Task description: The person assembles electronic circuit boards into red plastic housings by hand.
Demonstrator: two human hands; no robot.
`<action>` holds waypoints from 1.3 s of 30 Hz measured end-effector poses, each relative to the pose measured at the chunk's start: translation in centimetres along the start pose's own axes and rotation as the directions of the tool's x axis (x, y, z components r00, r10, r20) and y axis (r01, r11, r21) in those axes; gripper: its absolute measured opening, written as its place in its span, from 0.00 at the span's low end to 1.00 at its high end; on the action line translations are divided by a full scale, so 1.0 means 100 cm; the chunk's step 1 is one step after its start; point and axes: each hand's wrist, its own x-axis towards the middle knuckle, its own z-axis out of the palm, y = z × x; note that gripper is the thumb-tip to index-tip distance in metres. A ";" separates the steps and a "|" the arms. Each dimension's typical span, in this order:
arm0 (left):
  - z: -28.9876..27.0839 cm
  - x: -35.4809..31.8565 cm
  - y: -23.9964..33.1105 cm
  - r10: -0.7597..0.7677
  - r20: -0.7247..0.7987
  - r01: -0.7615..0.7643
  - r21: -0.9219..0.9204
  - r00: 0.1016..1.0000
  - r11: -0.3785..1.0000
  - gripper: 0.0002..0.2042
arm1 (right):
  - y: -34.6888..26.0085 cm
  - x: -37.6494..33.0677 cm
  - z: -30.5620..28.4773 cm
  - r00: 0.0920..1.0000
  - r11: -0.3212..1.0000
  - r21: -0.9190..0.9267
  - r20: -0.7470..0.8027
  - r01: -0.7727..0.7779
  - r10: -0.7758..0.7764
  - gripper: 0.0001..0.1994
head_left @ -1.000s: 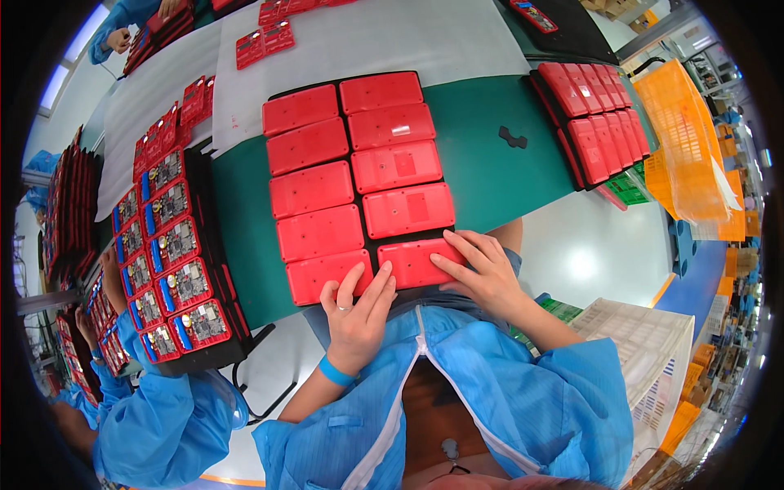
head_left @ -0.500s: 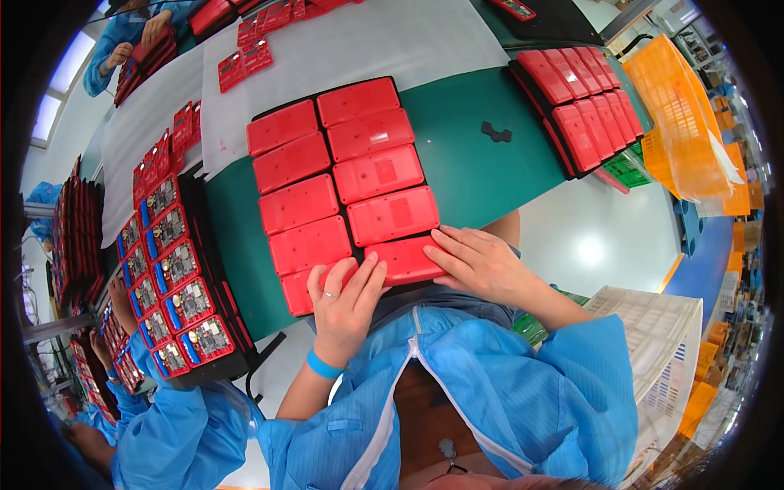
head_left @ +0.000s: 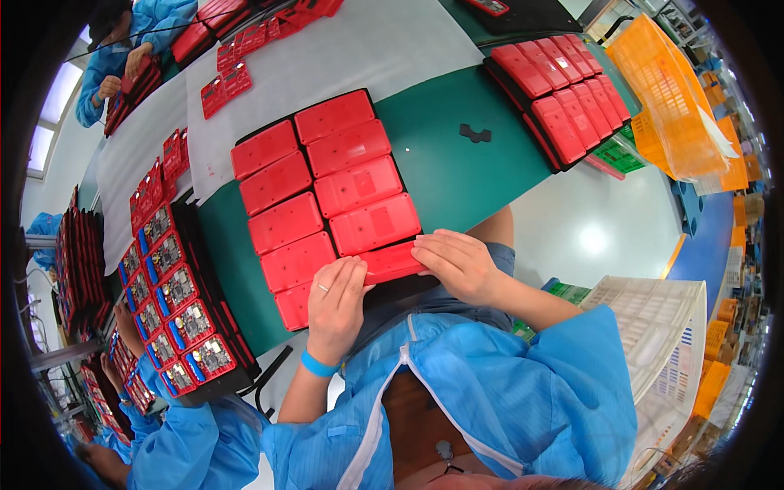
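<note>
Between both hands I hold a red plastic casing (head_left: pixel 390 260) by its two short ends, tipped up on edge at the near right corner of a black tray (head_left: pixel 296 112). My left hand (head_left: pixel 336 302), wearing a ring and a blue wristband, grips its left end. The fingers of my right hand (head_left: pixel 459 265) are closed on the right end. Several more red casings (head_left: pixel 358 183) lie face down in two columns on the tray. Under my left hand, the nearest casing of the left column (head_left: pixel 292 307) is partly hidden.
To the left, a black tray stack (head_left: pixel 214 306) carries open red casings with circuit boards. Another stack of red casings (head_left: pixel 563 131) stands at the right, and a small black piece (head_left: pixel 474 133) lies on the green mat (head_left: pixel 437 175). A co-worker's hands (head_left: pixel 122 77) work at the far left.
The casing in my hands has turned from lying nearly flat to standing on edge. My left hand has shifted slightly, and the view has moved a little.
</note>
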 end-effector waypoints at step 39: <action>-0.013 0.008 0.007 -0.296 0.143 0.328 -0.352 0.944 0.877 0.15 | 0.002 0.006 0.003 0.954 0.812 0.504 0.112 -0.294 0.277 0.16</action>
